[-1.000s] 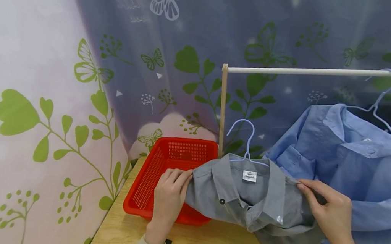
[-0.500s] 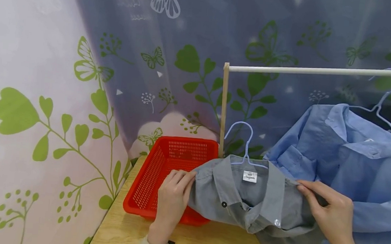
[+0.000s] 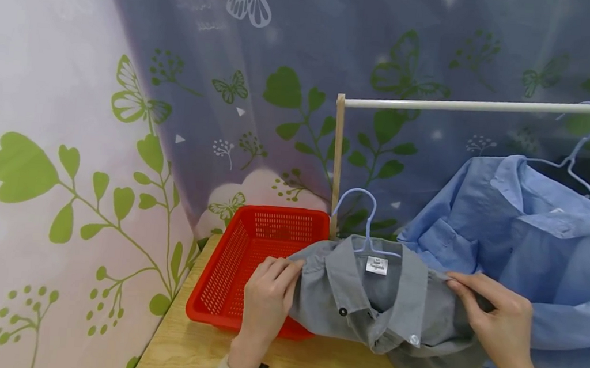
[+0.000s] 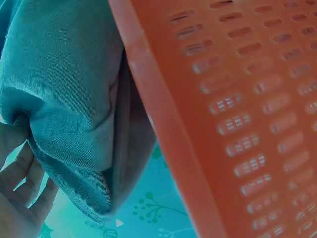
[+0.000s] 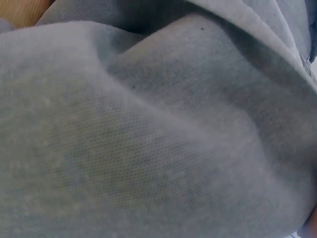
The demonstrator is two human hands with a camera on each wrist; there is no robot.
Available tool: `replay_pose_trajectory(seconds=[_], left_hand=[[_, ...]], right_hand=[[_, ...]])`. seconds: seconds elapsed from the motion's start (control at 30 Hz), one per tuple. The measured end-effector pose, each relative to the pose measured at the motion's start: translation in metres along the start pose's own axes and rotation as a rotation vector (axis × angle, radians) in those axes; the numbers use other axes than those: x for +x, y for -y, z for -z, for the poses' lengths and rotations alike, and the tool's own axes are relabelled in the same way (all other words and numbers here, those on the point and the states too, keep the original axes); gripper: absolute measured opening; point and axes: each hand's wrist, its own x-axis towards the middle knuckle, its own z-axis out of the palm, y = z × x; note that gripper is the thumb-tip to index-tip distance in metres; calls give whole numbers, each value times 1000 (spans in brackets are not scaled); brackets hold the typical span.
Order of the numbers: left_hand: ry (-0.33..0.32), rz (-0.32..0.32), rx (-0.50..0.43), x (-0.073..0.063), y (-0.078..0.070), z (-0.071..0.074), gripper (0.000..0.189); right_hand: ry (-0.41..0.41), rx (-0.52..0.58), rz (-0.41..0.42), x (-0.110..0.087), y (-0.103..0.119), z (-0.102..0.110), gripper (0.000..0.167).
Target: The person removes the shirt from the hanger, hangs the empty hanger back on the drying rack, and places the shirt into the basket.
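Between my two hands is a grey shirt (image 3: 317, 295) with a buttoned collar and a white label. A light purple hanger (image 3: 369, 224) sits inside it, its hook rising out of the neck opening. My left hand (image 3: 267, 300) pinches the shirt's shoulder on the left, and in the left wrist view the thumb and fingers (image 4: 22, 173) take hold of the cloth. On the other shoulder, my right hand (image 3: 505, 316) pinches the fabric between thumb and forefinger. Grey cloth (image 5: 148, 139) fills most of the right wrist view, hiding the fingertips there.
A red perforated basket (image 3: 215, 270) stands behind my left hand on the wooden table (image 3: 183, 348). Above runs a white rail (image 3: 462, 106) on a wooden post (image 3: 336, 164). A blue shirt (image 3: 553, 268) hangs from it at the right. A patterned curtain (image 3: 206, 56) covers the back.
My left hand has shifted to the right, bringing the left shoulder inward. The hanger's hook has dropped slightly and leaned left. My right hand stays nearly in place.
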Motion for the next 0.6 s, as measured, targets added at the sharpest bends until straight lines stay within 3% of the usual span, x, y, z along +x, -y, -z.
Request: replay_pose_trajectory(seconds=[0.43, 0.6], left_hand=[[-10, -2, -9, 6, -16, -11, 19], [-27, 17, -48, 6, -14, -12, 19]], right_hand=[[58, 10, 37, -2, 8, -3, 9], [60, 33, 59, -1, 10, -4, 23]])
